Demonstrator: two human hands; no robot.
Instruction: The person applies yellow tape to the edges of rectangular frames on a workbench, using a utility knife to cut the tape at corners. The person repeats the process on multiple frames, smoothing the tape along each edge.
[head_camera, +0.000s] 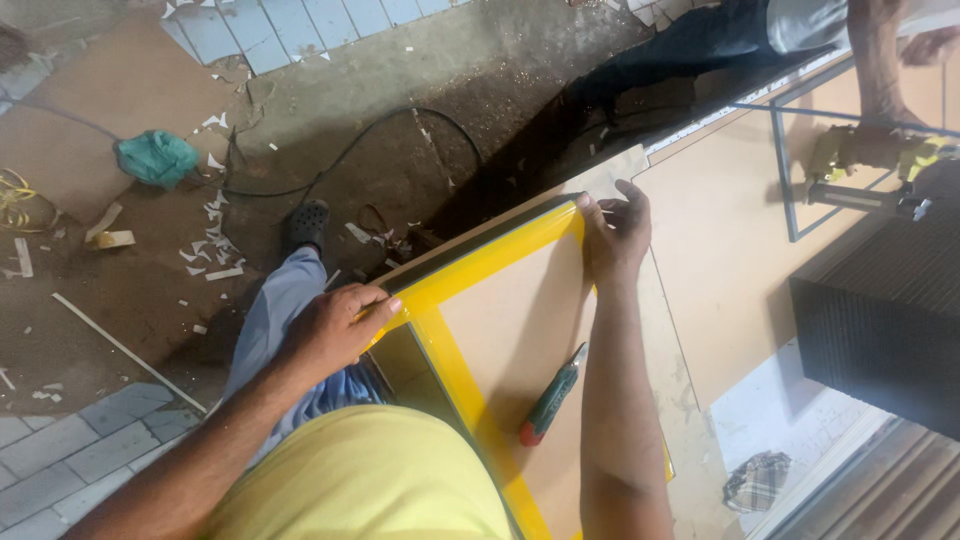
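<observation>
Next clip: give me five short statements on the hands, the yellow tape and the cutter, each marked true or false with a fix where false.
1. The left hand presses on the yellow tape near the board's corner. True.
2. The right hand holds the utility knife. False: the knife lies on the board, beside the right forearm; that hand rests at the far end of the tape.
3. The knife has a green body and a red end. True.
4. The tape is blue. False: it is yellow.
5. A green cloth lies on the board. False: it lies on the floor, far left.
</observation>
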